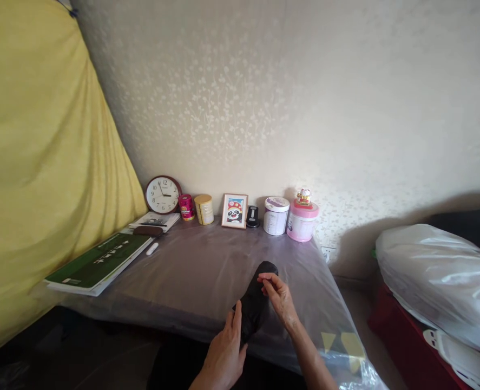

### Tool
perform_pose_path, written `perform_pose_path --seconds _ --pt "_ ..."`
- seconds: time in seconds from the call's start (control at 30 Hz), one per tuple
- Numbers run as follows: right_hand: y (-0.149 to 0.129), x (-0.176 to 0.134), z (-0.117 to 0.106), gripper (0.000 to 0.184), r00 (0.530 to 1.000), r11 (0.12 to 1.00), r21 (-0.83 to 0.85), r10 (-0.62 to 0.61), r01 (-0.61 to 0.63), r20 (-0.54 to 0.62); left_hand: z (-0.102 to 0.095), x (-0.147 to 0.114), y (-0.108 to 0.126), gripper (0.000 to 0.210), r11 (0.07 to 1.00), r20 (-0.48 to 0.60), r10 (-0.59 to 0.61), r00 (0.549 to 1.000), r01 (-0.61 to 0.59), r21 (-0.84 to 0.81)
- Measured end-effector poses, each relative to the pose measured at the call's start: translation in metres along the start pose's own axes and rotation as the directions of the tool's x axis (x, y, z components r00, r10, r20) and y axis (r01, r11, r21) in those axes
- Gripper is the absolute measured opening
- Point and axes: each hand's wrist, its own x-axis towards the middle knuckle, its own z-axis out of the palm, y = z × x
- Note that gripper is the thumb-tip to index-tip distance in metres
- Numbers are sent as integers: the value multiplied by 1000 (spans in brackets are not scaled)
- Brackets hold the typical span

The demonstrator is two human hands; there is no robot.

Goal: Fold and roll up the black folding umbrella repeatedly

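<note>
A long black fabric bundle [252, 310], shaped like a folded umbrella, lies slanted at the table's near edge. My left hand [228, 349] is closed around its lower end, with fingers along the left side and the thumb near the bottom. Over the upper part, my right hand [278, 297] pinches with thumb and forefinger close to the fabric. What sits between those fingertips is too small to make out. Under the bundle is the table [195, 271], covered with a clear plastic sheet.
Along the wall stand a clock [163, 195], a pink can [186, 207], a yellow tin [204, 209], a panda picture frame [235, 211], a black device [253, 216] and two tubs [276, 216]. Left lies a green book [102, 260]; right, a white plastic bag [438, 281].
</note>
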Motion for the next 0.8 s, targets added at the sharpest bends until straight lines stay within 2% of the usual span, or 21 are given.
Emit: perform_pose_path --seconds 0.17,0.43,0.53,0.63,0.8 --pt "7 -2 6 25 981 971 -188 -119 147 151 6 3 -1 76 1000 -49 16 999 -16 1" --pt "6 -1 4 31 963 932 -297 -144 210 230 4 3 1 77 1000 -44 15 999 -15 -4" --pt "7 -1 7 28 967 938 -288 -130 191 217 2 2 1 77 1000 -39 14 999 -15 -17" --pt "5 -2 7 23 976 970 -201 -101 140 192 0 2 2 77 999 -25 18 1000 -19 -34" --pt "-12 -10 -14 22 991 999 -48 -4 10 137 2 -1 0 83 998 -35 27 999 -29 -55"
